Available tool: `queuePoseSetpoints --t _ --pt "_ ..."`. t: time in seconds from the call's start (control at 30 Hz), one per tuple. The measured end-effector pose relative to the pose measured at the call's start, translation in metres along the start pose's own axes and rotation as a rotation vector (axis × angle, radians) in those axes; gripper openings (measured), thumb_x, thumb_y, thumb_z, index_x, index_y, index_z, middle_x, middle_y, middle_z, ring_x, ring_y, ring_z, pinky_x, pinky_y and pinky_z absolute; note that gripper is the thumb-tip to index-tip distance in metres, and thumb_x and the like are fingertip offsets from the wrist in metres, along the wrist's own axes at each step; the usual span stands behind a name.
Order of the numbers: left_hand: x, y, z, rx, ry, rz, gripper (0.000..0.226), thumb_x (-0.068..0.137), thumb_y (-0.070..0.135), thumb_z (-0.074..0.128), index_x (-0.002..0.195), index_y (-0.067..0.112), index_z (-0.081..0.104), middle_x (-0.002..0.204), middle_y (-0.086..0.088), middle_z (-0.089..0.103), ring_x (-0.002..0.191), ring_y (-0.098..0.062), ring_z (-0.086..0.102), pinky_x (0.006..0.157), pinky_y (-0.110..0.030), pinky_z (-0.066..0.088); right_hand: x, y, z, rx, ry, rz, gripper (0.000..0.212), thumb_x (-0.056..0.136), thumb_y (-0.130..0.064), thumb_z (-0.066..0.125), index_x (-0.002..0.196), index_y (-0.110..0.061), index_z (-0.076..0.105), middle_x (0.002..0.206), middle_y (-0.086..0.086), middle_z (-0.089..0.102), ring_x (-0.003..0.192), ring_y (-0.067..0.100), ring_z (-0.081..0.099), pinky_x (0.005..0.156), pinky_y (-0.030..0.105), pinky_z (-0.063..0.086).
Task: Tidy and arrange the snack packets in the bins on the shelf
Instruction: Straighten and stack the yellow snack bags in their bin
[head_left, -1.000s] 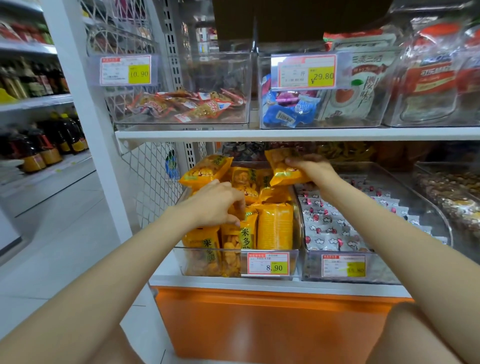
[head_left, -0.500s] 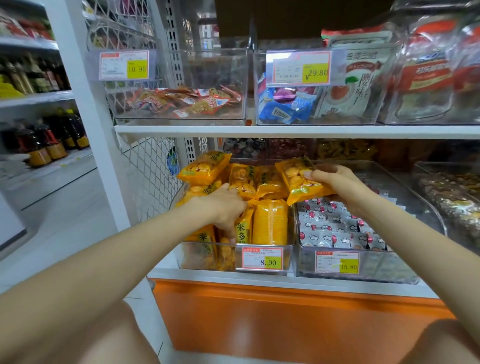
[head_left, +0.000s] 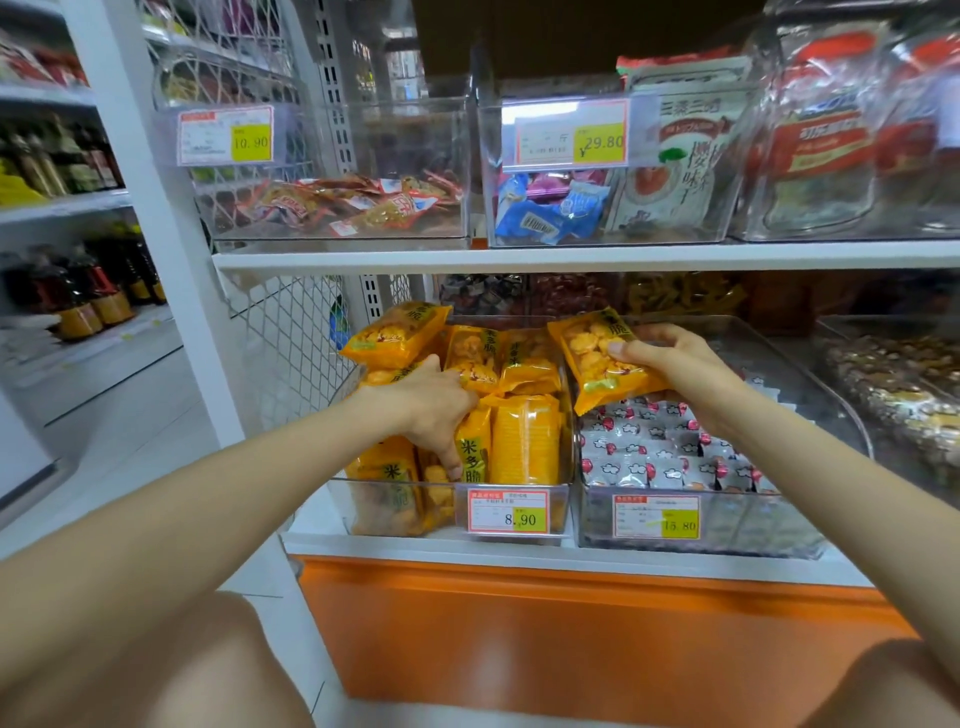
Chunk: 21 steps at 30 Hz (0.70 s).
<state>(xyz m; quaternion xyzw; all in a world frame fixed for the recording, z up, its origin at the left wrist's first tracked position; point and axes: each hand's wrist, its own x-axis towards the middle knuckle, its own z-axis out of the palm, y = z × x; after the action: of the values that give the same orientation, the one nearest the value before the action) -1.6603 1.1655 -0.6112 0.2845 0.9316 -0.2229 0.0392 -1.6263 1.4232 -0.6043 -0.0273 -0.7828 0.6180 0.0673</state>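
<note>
- Right hand (head_left: 675, 369): thumb on top and fingers under one yellow packet (head_left: 602, 358), a firm pinch at its near end. The packet hangs tilted, label up, clear of everything beneath it.
- The packet is over the divide between the two bins. Its far end reaches toward the left hand and its near corner overhangs the next bin (head_left: 753, 525), which holds white sachets. I read this as a carry on the way into the yellow bin (head_left: 389, 514).
- Left hand (head_left: 434, 410): fingers curled down into the row (head_left: 524, 439) of upright yellow packets, thumb wedged between two of them near the front. It grips the row. My guess is that it is bracing the row or opening a slot so the packets don't topple.
- A loose packet (head_left: 395, 335) lies flat and askew just beyond the left knuckles. It is not yet stood up.
- Room: the bin is packed tight under the left palm, and I can see no gap. There is free air above the row, up to the shelf (head_left: 519, 257) overhead.
- Edges: the bin's right wall sits directly below the held packet. It must pass over that wall before it drops.
- The tag (head_left: 508, 512) is below the left thumb, on the front wall.
</note>
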Motion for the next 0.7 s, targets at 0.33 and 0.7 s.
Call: queuePoseSetpoints --t 0.33,0.7 --pt "-0.003 0.004 -0.017 -0.142 0.135 -0.02 0.085 0.063 0.067 0.068 0.128 0.02 0.042 0.128 0.001 0.047 0.113 -0.017 0.035 0.098 -0.035 0.026 -0.005 -0.002 0.0 0.016 -0.015 -0.012 0.043 0.083 -0.025 0.069 0.118 -0.017 0.047 0.09 -0.005 0.058 0.076 0.009 0.058 0.059 0.021 0.042" --pt "0.014 0.022 -0.031 -0.806 0.121 0.005 0.071 0.071 0.036 0.079 0.128 0.017 0.04 0.124 -0.005 0.053 0.106 -0.019 0.052 0.087 -0.03 0.046 0.001 0.006 -0.006 0.042 0.007 0.003 0.048 0.078 -0.029 0.073 0.119 -0.017 0.049 0.095 0.0 0.063 0.082 0.014 0.061 0.063 0.024 0.043"
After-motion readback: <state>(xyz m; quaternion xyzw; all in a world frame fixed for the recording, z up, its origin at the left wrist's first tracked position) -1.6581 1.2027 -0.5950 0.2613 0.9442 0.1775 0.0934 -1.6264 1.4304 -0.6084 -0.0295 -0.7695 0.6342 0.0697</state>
